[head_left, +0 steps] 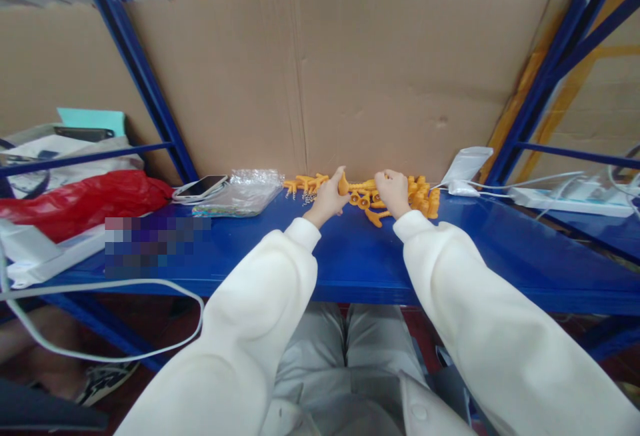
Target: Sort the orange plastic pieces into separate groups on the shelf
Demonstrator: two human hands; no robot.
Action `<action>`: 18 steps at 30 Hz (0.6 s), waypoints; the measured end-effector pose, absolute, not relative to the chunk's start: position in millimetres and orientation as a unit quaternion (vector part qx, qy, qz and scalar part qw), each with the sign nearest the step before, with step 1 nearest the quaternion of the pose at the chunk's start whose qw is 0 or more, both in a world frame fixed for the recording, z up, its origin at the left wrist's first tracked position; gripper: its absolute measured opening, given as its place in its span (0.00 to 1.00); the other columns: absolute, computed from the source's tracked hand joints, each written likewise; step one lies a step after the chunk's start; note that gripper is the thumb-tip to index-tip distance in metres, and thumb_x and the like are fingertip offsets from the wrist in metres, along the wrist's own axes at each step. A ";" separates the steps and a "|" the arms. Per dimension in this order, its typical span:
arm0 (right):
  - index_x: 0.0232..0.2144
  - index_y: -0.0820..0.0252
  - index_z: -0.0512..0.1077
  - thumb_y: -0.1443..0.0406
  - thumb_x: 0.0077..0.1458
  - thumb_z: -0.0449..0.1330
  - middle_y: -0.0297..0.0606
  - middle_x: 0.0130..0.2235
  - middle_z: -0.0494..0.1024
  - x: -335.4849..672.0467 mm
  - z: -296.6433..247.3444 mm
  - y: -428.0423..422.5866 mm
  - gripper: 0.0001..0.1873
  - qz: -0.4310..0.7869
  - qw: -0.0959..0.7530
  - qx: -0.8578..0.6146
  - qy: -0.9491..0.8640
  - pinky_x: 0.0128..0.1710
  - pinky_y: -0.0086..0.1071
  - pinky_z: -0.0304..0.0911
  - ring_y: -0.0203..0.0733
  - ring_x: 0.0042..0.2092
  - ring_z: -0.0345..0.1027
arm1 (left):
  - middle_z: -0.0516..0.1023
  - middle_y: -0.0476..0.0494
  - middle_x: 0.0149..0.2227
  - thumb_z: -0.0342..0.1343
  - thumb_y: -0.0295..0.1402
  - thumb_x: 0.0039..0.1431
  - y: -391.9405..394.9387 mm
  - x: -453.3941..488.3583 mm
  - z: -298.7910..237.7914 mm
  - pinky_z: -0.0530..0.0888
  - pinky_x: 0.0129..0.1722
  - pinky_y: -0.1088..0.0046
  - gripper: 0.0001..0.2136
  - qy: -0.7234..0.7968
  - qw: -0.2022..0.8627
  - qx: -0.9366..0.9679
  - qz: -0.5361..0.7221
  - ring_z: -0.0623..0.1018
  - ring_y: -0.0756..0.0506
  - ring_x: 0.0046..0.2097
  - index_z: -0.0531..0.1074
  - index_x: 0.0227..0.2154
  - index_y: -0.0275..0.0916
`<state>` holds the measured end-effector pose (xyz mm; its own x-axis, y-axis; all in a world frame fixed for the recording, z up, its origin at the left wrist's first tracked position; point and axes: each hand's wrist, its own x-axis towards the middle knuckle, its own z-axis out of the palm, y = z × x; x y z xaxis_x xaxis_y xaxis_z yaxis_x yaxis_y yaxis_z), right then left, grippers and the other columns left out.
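Both hands at shelf rear edge: left hand gripping one orange plastic piece, right hand closed over orange parts pile. Phone well left.

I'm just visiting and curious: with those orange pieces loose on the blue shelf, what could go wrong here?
1. The orange pieces lie loose around the left hand, which grips one, and the right hand; a sleeve might sweep some off the shelf.
2. The tiny metal bits by the left hand could scatter and get lost.
3. The white cable hanging below the shelf edge might get snagged and pulled.
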<state>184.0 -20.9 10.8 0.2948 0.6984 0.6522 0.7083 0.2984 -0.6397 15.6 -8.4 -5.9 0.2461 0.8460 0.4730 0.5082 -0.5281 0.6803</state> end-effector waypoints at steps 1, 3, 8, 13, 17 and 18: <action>0.14 0.53 0.51 0.67 0.53 0.51 0.30 0.17 0.54 183.9 11.4 -21.9 0.19 -0.014 0.538 -0.594 -0.598 0.30 0.34 0.44 0.37 0.27 0.49 | 0.78 0.49 0.28 0.57 0.21 0.54 -8.5 15.8 -5.0 0.76 0.21 0.75 0.38 0.446 0.222 0.757 0.423 0.72 0.52 0.17 0.55 0.70 0.35; 0.15 0.53 0.51 0.68 0.53 0.52 0.31 0.18 0.57 183.6 12.2 -23.5 0.19 -0.031 0.526 -0.593 -0.609 0.31 0.33 0.45 0.38 0.27 0.52 | 0.75 0.53 0.24 0.58 0.21 0.53 -9.3 15.7 -3.1 0.74 0.18 0.77 0.39 0.446 0.260 0.745 0.423 0.71 0.52 0.16 0.55 0.69 0.33; 0.16 0.52 0.51 0.67 0.54 0.52 0.32 0.17 0.59 182.4 13.2 -26.0 0.18 -0.064 0.508 -0.585 -0.629 0.30 0.33 0.45 0.40 0.26 0.56 | 0.70 0.60 0.18 0.57 0.20 0.52 -12.8 12.0 2.6 0.75 0.19 0.78 0.40 0.442 0.323 0.735 0.400 0.72 0.52 0.16 0.53 0.70 0.32; 0.16 0.52 0.52 0.66 0.54 0.52 0.34 0.17 0.60 184.0 10.7 -23.7 0.18 -0.072 0.494 -0.584 -0.641 0.30 0.34 0.46 0.41 0.26 0.57 | 0.73 0.55 0.20 0.58 0.21 0.53 -10.3 9.9 -1.7 0.80 0.27 0.66 0.40 0.455 0.314 0.743 0.377 0.76 0.46 0.20 0.53 0.70 0.30; 0.16 0.53 0.54 0.65 0.53 0.53 0.32 0.17 0.58 188.8 4.9 -19.7 0.17 -0.049 0.504 -0.568 -0.649 0.30 0.33 0.48 0.40 0.27 0.56 | 0.76 0.50 0.24 0.58 0.23 0.55 -6.4 12.9 -13.9 0.81 0.31 0.64 0.33 0.453 0.243 0.754 0.409 0.77 0.47 0.21 0.60 0.65 0.33; 0.15 0.53 0.54 0.64 0.53 0.53 0.31 0.17 0.58 189.8 3.3 -18.9 0.17 -0.033 0.511 -0.564 -0.648 0.29 0.32 0.49 0.39 0.26 0.56 | 0.77 0.49 0.26 0.58 0.24 0.56 -6.3 13.5 -15.9 0.81 0.32 0.63 0.31 0.456 0.213 0.758 0.415 0.77 0.46 0.22 0.61 0.64 0.33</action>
<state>189.8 -18.9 3.3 0.1588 0.6965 0.6997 0.7639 0.3623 -0.5340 13.5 -6.3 -15.9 0.2393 0.8681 0.4348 0.5135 -0.4932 0.7022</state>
